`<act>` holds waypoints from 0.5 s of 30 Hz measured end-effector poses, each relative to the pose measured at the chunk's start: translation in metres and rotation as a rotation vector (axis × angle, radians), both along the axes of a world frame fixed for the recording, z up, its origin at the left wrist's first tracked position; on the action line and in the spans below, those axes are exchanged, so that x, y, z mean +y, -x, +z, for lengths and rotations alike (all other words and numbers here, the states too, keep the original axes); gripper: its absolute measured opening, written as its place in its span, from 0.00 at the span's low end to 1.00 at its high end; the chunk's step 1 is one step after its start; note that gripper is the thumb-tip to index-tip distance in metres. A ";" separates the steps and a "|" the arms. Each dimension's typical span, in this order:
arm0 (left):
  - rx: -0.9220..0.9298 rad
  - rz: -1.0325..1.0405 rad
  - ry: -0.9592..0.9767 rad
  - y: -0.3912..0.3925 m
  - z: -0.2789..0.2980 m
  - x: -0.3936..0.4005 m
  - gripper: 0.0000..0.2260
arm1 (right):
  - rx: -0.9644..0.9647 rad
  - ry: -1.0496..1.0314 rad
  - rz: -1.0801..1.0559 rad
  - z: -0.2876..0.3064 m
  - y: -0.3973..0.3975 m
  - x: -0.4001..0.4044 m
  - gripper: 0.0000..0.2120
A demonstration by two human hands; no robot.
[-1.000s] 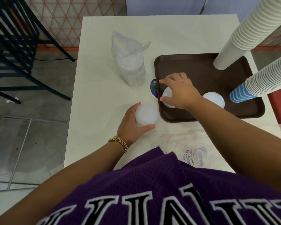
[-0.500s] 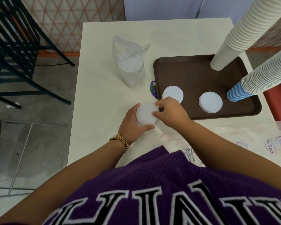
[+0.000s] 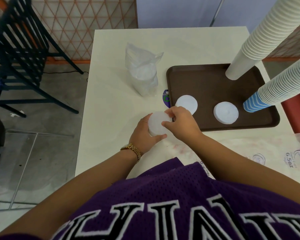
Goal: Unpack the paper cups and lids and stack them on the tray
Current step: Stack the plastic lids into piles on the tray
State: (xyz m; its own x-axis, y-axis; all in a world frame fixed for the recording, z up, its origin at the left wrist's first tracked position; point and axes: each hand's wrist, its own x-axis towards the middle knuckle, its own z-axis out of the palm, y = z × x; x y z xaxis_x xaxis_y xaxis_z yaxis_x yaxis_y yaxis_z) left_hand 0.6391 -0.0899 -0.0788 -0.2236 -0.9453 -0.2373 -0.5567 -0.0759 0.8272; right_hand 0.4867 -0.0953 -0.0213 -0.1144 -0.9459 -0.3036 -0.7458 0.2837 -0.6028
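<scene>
1. Grey concrete floor (image 3: 33,153) and a black metal chair (image 3: 21,49) lie left of the cream square table (image 3: 111,84).
2. Left hand (image 3: 142,134) grips a white stack of round plastic lids (image 3: 157,122) just left of the brown rectangular tray (image 3: 206,84).
3. Right hand (image 3: 182,122) pinches its top lid.

One view only: head cam, wide-angle, on my head, looking forward and steeply down past my chest at the table (image 3: 111,70). Close in, my hands sit mid-frame, the tray (image 3: 206,84) to their right, floor and a chair (image 3: 21,49) at the left edge.
</scene>
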 end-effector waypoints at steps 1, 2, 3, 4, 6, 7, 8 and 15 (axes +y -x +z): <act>-0.002 0.000 -0.001 0.000 -0.001 0.000 0.38 | -0.076 -0.013 -0.031 0.002 -0.001 0.001 0.18; -0.001 0.002 0.001 0.000 0.000 0.000 0.38 | -0.157 -0.035 -0.061 0.004 -0.002 0.001 0.17; 0.001 0.002 0.001 0.001 0.000 0.000 0.37 | -0.228 -0.061 -0.079 0.006 -0.002 0.002 0.17; 0.007 0.001 0.003 0.001 0.000 0.000 0.37 | -0.280 -0.079 -0.083 0.008 -0.001 0.002 0.17; 0.021 -0.005 -0.007 0.000 0.000 0.000 0.36 | -0.334 -0.079 -0.056 0.013 0.004 0.002 0.18; 0.018 -0.008 -0.015 -0.001 0.000 0.000 0.37 | -0.333 -0.057 -0.038 0.016 0.008 0.000 0.17; 0.005 -0.009 -0.022 -0.002 -0.001 -0.001 0.38 | -0.313 -0.016 -0.020 0.018 0.013 -0.003 0.15; -0.075 -0.012 -0.045 -0.002 -0.007 -0.001 0.42 | 0.268 0.402 0.069 0.007 0.069 -0.033 0.10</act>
State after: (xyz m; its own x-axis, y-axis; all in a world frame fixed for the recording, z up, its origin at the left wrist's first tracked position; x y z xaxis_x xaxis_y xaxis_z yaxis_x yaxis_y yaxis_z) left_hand 0.6416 -0.0913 -0.0855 -0.2147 -0.9309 -0.2954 -0.6178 -0.1049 0.7793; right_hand 0.4174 -0.1281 -0.0145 -0.0715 -0.9903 0.1191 -0.8986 0.0121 -0.4386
